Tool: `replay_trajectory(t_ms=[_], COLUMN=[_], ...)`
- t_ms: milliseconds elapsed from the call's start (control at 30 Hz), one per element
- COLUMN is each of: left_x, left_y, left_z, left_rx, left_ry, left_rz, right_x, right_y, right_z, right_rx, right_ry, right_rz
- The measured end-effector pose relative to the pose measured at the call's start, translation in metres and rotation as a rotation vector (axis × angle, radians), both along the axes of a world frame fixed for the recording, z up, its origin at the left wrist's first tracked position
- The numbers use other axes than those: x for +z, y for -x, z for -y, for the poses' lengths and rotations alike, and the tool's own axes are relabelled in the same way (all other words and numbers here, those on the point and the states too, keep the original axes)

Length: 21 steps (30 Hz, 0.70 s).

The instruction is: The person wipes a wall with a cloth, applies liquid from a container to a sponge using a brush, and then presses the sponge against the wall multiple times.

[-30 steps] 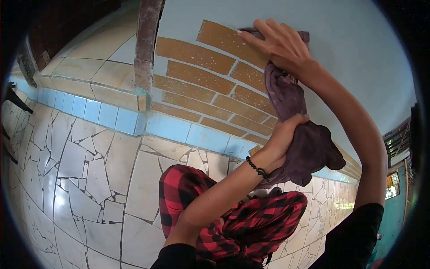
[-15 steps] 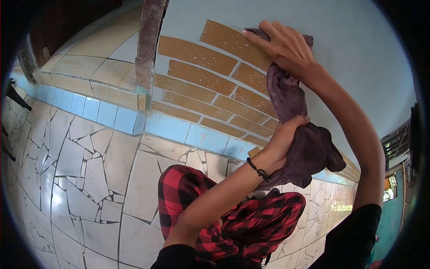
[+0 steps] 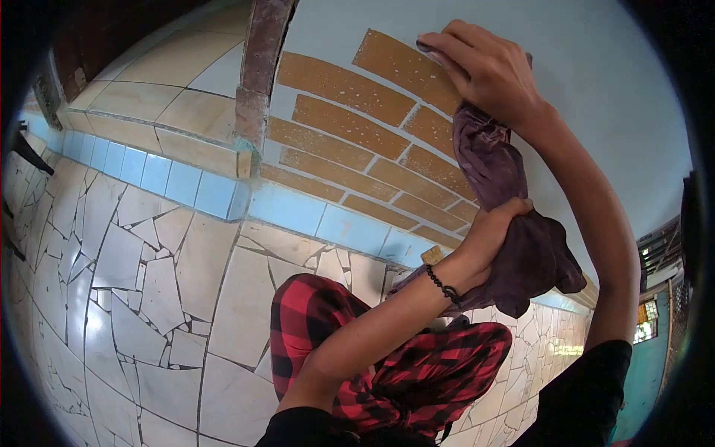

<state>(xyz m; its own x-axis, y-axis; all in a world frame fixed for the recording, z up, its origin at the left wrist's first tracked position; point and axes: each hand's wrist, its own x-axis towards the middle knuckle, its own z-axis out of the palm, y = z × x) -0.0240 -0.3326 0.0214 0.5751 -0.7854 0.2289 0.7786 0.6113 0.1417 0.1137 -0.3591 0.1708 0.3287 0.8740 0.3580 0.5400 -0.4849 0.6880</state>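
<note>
A dark purple-brown cloth [image 3: 540, 261] hangs in folds between my two hands, in front of the wall. My left hand [image 3: 488, 242], with a black beaded bracelet at its wrist, is closed around the cloth's lower middle, and loose folds droop below and beside it. Higher up, my right hand [image 3: 488, 71] is at the painted wall [image 3: 596, 89], its fingers bent over the cloth's upper end. A bit of cloth shows at those fingertips and another behind the knuckles. Painted brown brick shapes [image 3: 350, 127] with pale specks lie left of my right hand.
Light blue tiles [image 3: 290, 208] run along the wall's foot. A dark, worn door frame [image 3: 257, 82] borders a raised tiled step [image 3: 167, 100]. Beneath me is a floor of broken-tile pieces [image 3: 149, 298]. My knees in red-black checked cloth [image 3: 447, 365] are bent below my arms.
My right hand's fingers have curled more, and less of the cloth shows beside them. My left hand keeps its hold on the cloth. The view has shifted slightly.
</note>
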Motion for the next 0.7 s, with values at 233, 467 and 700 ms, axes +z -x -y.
replay_trajectory(t_ms=[233,467,700], left_x=[0.003,0.003,-0.003], left_y=[-0.003,-0.010,-0.010], left_z=[-0.008,-0.017,-0.007], left_rx=[0.036,-0.005,-0.019], left_ry=[0.005,-0.014,0.001], left_rz=[-0.021,-0.047,-0.048], right_x=[-0.003,-0.008,-0.010], right_y=[-0.019,-0.021,-0.013], right_z=[-0.009,0.006,0.007], right_rx=[0.038,-0.061,-0.145], right_ry=[0.080,0.230,0.300], right_rz=[0.064,0.150,0.205])
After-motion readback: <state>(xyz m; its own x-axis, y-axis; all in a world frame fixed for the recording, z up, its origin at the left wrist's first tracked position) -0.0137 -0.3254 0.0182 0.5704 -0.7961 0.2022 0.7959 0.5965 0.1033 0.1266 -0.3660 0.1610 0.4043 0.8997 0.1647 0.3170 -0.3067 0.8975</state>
